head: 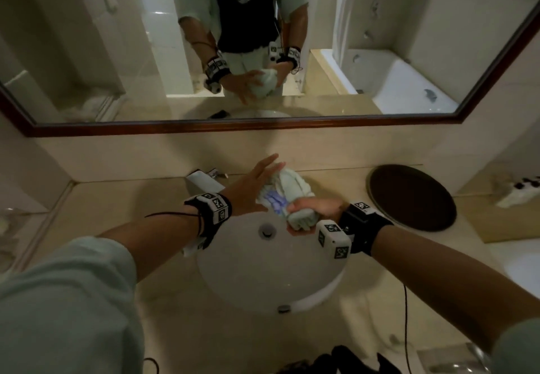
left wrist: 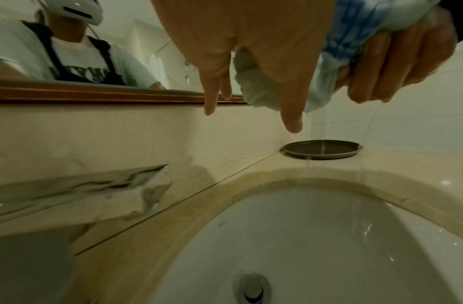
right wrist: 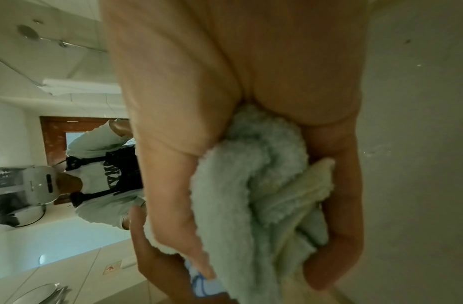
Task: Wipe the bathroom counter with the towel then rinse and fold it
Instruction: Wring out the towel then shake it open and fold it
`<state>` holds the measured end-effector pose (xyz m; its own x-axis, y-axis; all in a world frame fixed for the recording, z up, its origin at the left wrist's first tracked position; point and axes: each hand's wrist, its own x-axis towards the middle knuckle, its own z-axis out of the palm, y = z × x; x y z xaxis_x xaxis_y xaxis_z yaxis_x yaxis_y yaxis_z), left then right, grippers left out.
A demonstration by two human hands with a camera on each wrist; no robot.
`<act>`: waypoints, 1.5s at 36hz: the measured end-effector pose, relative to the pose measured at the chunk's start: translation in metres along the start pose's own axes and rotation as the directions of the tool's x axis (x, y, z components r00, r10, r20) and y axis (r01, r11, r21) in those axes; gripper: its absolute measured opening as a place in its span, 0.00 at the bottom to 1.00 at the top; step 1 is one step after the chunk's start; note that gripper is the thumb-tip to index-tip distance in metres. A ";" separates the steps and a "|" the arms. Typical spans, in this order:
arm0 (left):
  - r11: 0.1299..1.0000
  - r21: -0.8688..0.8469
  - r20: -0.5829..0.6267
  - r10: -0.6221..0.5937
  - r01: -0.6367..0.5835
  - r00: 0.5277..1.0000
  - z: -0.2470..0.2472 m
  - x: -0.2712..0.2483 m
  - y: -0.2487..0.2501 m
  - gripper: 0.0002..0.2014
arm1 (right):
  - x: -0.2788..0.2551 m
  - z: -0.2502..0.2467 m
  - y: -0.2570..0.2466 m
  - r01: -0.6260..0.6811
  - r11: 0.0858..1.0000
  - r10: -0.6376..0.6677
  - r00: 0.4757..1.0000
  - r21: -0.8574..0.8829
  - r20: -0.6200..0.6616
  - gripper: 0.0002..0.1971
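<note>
From the head view, the towel (head: pixel 285 195) is bunched into a thick twist above the back of the sink (head: pixel 263 274), and the right hand (head: pixel 315 211) has its fingers clamped round the near end of it. The left hand (head: pixel 254 188) lies flat against the towel's left side, fingers straight and spread. The tap (head: pixel 204 179) sits just behind the sink, and a dark round tray (head: pixel 412 198) rests on the counter (head: pixel 122 207) to the right of the sink. Over to the left wrist view: fingers (left wrist: pixel 291 115) point straight down, apart, the towel (left wrist: pixel 261 86) pressed behind them, and thin streams of water fall from it toward the sink (left wrist: pixel 316 236). Right wrist view now: thumb and fingers (right wrist: pixel 337 236) wrap tight round the pale green towel (right wrist: pixel 251 185), squeezing it.
</note>
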<state>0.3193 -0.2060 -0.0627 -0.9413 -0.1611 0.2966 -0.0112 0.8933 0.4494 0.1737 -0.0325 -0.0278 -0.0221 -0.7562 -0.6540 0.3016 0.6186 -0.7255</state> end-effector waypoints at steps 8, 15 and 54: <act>0.997 -0.062 0.058 -0.041 0.045 0.997 0.009 0.009 0.014 0.48 | -0.003 -0.007 0.009 -0.018 0.998 0.018 1.000 -0.064 0.000 0.09; 0.991 0.044 0.220 -0.135 0.128 0.966 0.010 0.014 0.012 0.42 | -0.002 -0.009 0.010 -0.064 0.937 0.072 0.997 -0.344 0.012 0.07; 0.823 0.384 0.329 -0.546 0.419 0.771 -0.011 0.032 0.024 0.25 | 0.041 0.028 -0.006 -0.082 0.490 -0.238 0.945 -0.868 -0.224 0.42</act>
<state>0.2928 -0.1941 -0.0334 -0.8302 -0.4737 -0.2940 -0.5332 0.8285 0.1708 0.1972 -0.0737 -0.0442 -0.3061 -0.8143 -0.4931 -0.6773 0.5503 -0.4883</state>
